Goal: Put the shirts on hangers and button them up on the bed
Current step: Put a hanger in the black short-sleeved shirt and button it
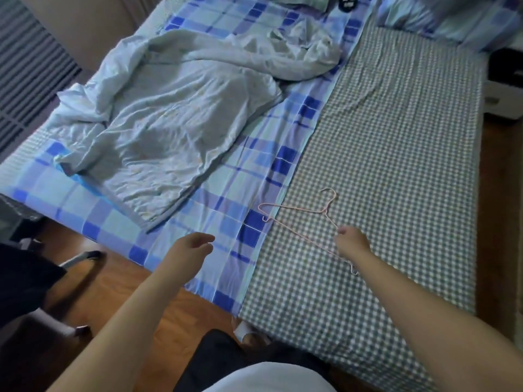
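A thin pink wire hanger (297,212) lies on the grey checked sheet near the bed's front edge, its hook pointing away from me. My right hand (352,241) grips its near sloping wire, fingers curled round it. My left hand (194,246) hovers over the blue plaid sheet with loose fingers and holds nothing. A pale light-blue shirt (158,120) lies crumpled and spread across the left part of the bed, well beyond both hands.
The bed (396,137) has blue plaid cloth on the left and grey check on the right. A pillow (452,15) lies at the far right, a white nightstand (503,91) beside it. A chair (42,278) stands on the wooden floor at left.
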